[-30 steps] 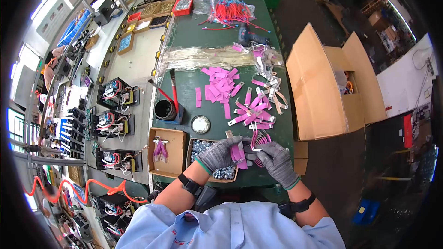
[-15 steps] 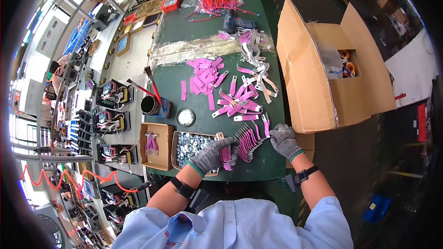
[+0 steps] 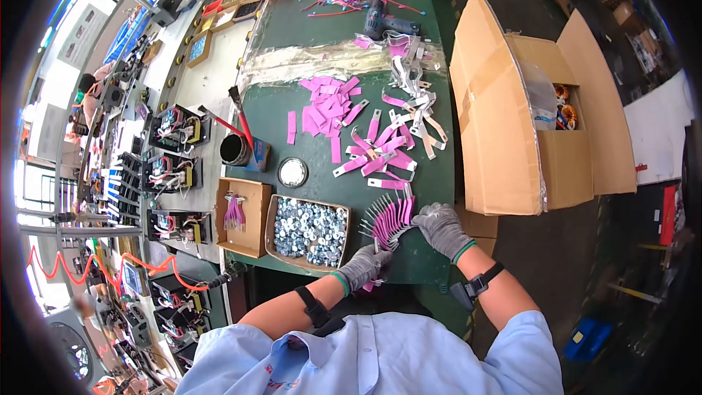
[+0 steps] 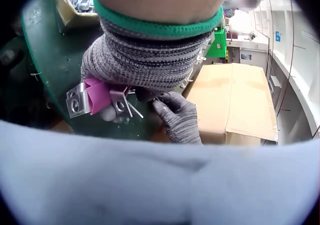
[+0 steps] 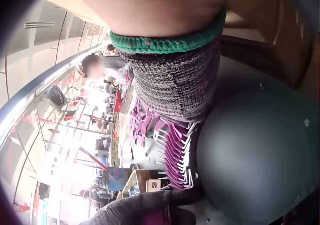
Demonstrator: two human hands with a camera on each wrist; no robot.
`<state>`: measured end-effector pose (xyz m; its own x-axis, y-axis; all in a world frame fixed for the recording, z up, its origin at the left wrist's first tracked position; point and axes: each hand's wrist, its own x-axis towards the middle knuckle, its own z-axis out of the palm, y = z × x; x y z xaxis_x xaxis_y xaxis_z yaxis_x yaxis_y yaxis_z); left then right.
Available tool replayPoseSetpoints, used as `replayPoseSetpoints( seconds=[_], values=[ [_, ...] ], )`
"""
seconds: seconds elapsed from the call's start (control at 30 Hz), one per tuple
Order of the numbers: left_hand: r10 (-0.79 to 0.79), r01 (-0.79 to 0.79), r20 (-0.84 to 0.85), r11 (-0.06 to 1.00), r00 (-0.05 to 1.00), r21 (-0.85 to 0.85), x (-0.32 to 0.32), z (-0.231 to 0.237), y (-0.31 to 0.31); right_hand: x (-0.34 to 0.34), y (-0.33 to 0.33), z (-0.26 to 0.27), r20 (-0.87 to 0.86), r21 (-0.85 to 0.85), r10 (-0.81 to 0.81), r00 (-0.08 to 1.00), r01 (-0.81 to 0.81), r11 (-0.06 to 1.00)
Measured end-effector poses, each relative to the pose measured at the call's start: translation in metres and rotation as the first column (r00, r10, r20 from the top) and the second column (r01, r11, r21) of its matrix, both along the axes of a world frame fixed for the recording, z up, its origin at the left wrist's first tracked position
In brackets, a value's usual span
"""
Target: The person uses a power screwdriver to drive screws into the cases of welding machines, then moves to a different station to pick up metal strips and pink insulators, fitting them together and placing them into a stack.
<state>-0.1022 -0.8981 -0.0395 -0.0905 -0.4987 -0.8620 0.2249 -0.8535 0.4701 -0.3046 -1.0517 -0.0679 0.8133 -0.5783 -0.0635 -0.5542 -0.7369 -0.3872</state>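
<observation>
Metal strips with purple sleeves stand in a close, curved row (image 3: 391,219) on the green table near its front edge. My gloved left hand (image 3: 362,267) is at the row's near end. It grips a few purple-sleeved strips (image 4: 98,96), whose bare ends with holes stick out past the glove in the left wrist view. At the right side of the row is my gloved right hand (image 3: 441,228), its fingertips right against the strips. The right wrist view shows the row just past the right glove (image 5: 170,80), most of those fingers hidden.
A tray of nuts (image 3: 307,230) and a carton with purple pieces (image 3: 243,217) stand left. Beyond lie loose strips (image 3: 384,153), purple sleeves (image 3: 329,106), a round tin (image 3: 292,172), a brush pot (image 3: 235,150) and a power drill (image 3: 387,23). A large carton (image 3: 497,117) stands right.
Strips held between both hands a second ago now stand as a row on the table. The left hand has moved off the nut tray towards the front edge; the right hand stays beside the row.
</observation>
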Motion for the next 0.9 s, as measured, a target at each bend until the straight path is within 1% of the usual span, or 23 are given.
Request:
replayPoseSetpoints(
  seconds=[0.07, 0.1, 0.17, 0.23, 0.3, 0.33, 0.4, 0.43, 0.47, 0.53, 0.6, 0.63, 0.67, 0.7, 0.73, 0.8, 0.83, 0.87, 0.9],
  values=[
    [-0.061, 0.061, -0.054, 0.998, 0.997, 0.002, -0.005, -0.005, 0.003, -0.006, 0.002, -0.001, 0.004, -0.035, 0.069, 0.998, -0.068, 0.997],
    [-0.07, 0.069, -0.067, 0.997, 0.995, -0.015, -0.007, -0.006, 0.003, -0.008, 0.001, -0.003, 0.001, -0.034, 0.073, 0.997, -0.073, 0.997],
    [-0.06, 0.06, -0.068, 0.998, 0.996, -0.002, -0.011, -0.005, 0.001, -0.01, -0.002, -0.003, 0.067, -0.055, 0.177, 0.982, -0.174, 0.983],
    [-0.049, 0.05, -0.065, 0.999, 0.997, 0.011, -0.014, -0.006, 0.002, -0.01, -0.008, 0.001, 0.047, -0.036, 0.192, 0.98, -0.191, 0.981],
    [-0.115, 0.116, -0.067, 0.993, 0.991, 0.021, -0.013, -0.009, 0.005, -0.011, -0.009, 0.007, 0.031, -0.018, 0.21, 0.977, -0.21, 0.978],
    [-0.111, 0.113, -0.067, 0.993, 0.992, 0.021, -0.01, -0.01, 0.007, -0.016, -0.009, 0.008, 0.037, -0.011, 0.201, 0.979, -0.201, 0.98],
    [-0.26, 0.259, 0.029, 0.965, 0.965, 0.037, 0.001, -0.009, 0.013, -0.024, -0.01, 0.008, 0.041, -0.004, 0.195, 0.98, -0.195, 0.981],
    [-0.272, 0.271, 0.108, 0.962, 0.956, 0.025, 0.006, -0.01, 0.016, -0.026, -0.01, 0.007, 0.017, -0.004, 0.184, 0.983, -0.184, 0.983],
    [-0.271, 0.27, 0.109, 0.962, 0.956, 0.025, 0.009, -0.004, 0.016, -0.026, -0.01, 0.008, -0.006, -0.003, 0.173, 0.985, -0.173, 0.985],
    [-0.157, 0.154, 0.083, 0.987, 0.984, 0.04, 0.013, 0.007, 0.014, -0.018, -0.011, 0.008, 0.011, 0.0, 0.183, 0.983, -0.183, 0.983],
    [-0.156, 0.154, 0.056, 0.987, 0.986, 0.039, 0.015, 0.01, 0.013, -0.004, -0.012, 0.017, 0.028, 0.003, 0.195, 0.98, -0.195, 0.981],
    [-0.15, 0.148, 0.053, 0.988, 0.987, 0.037, 0.015, 0.006, 0.013, 0.003, -0.013, 0.027, -0.097, 0.006, 0.191, 0.977, -0.191, 0.981],
    [-0.142, 0.14, 0.05, 0.989, 0.989, 0.036, 0.016, 0.002, 0.014, 0.011, -0.014, 0.04, -0.221, 0.009, 0.187, 0.957, -0.189, 0.982],
    [-0.135, 0.133, 0.053, 0.99, 0.989, 0.036, 0.018, 0.0, 0.014, 0.02, -0.018, 0.059, -0.255, 0.014, 0.134, 0.958, -0.135, 0.991],
    [-0.131, 0.13, 0.056, 0.991, 0.99, 0.026, 0.019, -0.002, 0.015, 0.028, -0.022, 0.06, -0.252, 0.015, 0.141, 0.957, -0.142, 0.99],
    [-0.127, 0.126, 0.058, 0.992, 0.99, 0.017, 0.017, 0.002, 0.014, 0.042, -0.032, 0.06, -0.012, -0.053, -0.018, 1.0, 0.017, 0.998],
    [-0.129, 0.127, 0.058, 0.991, 0.99, 0.041, 0.016, 0.008, 0.01, 0.056, -0.038, 0.062, -0.021, -0.05, -0.052, 0.998, 0.05, 0.997],
    [-0.13, 0.126, 0.059, 0.99, 0.99, 0.065, 0.016, 0.011, 0.008, 0.07, -0.042, 0.06, -0.018, -0.051, -0.046, 0.999, 0.045, 0.998],
    [-0.114, 0.112, 0.04, 0.993, 0.993, 0.049, 0.015, 0.005, 0.01, 0.083, -0.043, 0.053, -0.073, -0.056, -0.097, 0.993, 0.093, 0.994]
  ],
)
